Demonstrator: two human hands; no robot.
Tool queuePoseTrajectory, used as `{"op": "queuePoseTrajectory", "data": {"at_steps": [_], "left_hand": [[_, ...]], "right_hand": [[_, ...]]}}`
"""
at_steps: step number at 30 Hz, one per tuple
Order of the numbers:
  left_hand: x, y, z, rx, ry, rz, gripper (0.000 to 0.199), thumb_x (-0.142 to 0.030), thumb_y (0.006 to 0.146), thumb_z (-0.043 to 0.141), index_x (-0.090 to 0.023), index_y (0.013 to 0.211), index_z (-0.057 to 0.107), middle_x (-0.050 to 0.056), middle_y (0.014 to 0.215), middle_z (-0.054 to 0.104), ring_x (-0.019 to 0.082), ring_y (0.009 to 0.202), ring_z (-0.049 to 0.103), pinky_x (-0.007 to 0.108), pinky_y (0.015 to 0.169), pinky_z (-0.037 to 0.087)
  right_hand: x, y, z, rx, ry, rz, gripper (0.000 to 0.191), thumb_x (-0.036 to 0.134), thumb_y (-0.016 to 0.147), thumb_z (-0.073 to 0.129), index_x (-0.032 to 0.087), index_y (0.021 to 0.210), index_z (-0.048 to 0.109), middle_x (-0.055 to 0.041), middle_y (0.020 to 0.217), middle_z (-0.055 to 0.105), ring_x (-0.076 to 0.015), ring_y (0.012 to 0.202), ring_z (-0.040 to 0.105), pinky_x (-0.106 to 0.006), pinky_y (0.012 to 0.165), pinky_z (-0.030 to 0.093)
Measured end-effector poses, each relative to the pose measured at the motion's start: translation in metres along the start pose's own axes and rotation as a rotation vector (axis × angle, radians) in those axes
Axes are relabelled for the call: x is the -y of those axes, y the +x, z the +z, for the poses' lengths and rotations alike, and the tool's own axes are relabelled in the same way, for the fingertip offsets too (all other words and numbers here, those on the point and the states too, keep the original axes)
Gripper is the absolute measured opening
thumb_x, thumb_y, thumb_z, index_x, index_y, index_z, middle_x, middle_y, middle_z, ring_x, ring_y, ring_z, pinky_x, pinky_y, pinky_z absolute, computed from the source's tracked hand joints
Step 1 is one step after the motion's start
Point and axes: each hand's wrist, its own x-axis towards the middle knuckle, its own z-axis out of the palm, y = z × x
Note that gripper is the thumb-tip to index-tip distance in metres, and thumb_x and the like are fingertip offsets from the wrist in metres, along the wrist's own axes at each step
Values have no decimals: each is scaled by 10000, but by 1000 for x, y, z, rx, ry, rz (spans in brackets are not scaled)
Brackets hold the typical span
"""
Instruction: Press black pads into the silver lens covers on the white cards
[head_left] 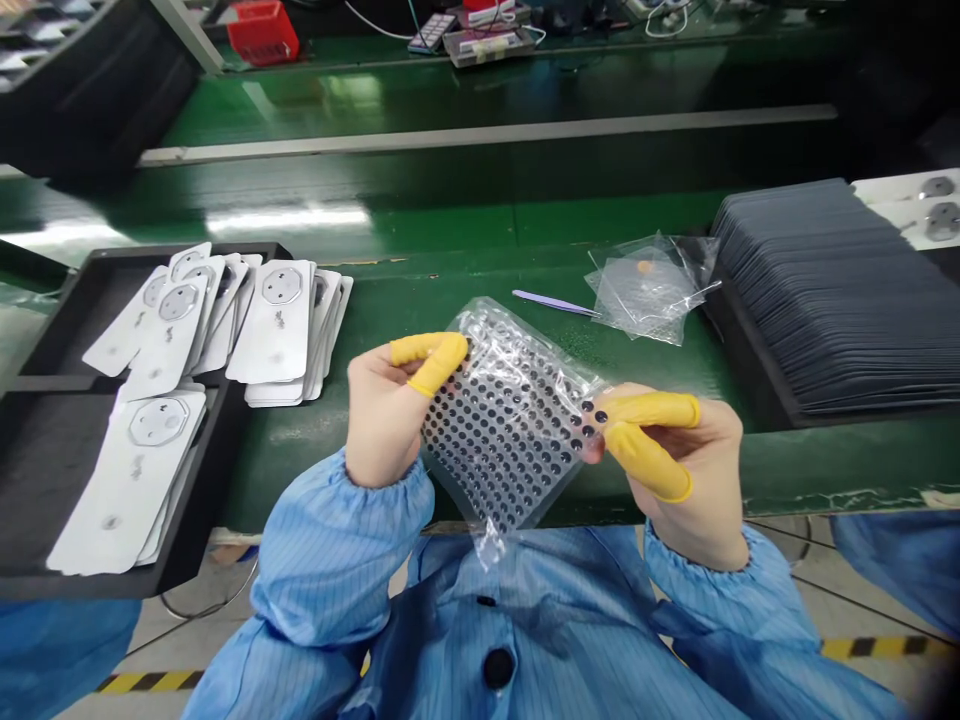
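Pinched between yellow-cotted fingertips of the left hand (386,405) and right hand (694,460), a clear, crinkled plastic bag (491,430) of round black glossy dots spans the green bench's (480,255) near edge. Beyond lie slim purple tweezers (555,301), touching transparent film sheets (649,285). White rounded-corner plates (277,320) flank it left; stacked dark thin sheets (847,300), right.

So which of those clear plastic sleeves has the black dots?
The dotted sleeve held between the left hand and right hand. The other clear sleeves, lying by the purple tweezers, show none.
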Motion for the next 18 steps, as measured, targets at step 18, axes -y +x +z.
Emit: {"op": "queuePoseTrajectory", "data": {"at_steps": [18], "left_hand": [[-27,-57,17,590,327,563,363,-114,812,628,-170,1170,657,109,1069,727,208,911,715,264,827,583]], "right_hand": [[8,-1,24,14,-142,-177,105,183,819,654,251,875,714,3,648,634,-111,557,587,-254,535,535]]}}
